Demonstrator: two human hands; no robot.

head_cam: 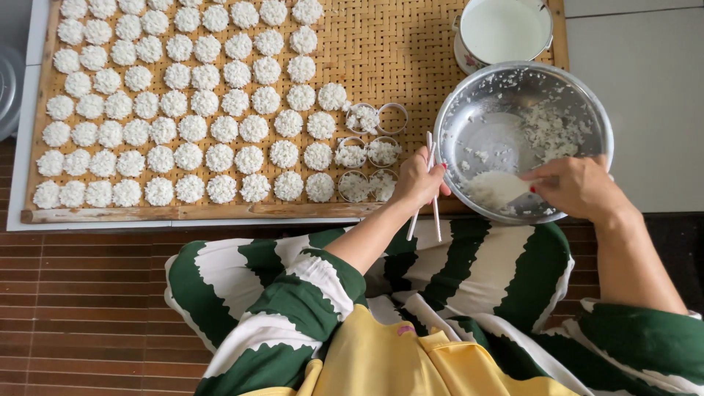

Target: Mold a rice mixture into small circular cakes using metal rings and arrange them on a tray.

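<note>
My left hand (418, 180) grips a pair of white chopsticks (434, 192) at the near left rim of a steel bowl (455, 121). My right hand (579, 187) holds a white rice paddle (499, 187) inside the bowl, its blade loaded with sticky white rice. More rice clings to the bowl's far side (546, 128). Just left of the bowl, several small metal rings (370, 150) sit on a woven bamboo tray (396, 51), most filled with rice, one (392, 117) nearly empty. Rows of round white rice cakes (191, 103) cover the tray's left and middle.
A white enamel pot (504, 29) of pale liquid stands behind the bowl on the tray's far right corner. A grey round lid (7, 84) lies off the tray's left edge. Slatted brown flooring (81, 293) and my striped green-and-white clothing (293, 293) fill the foreground.
</note>
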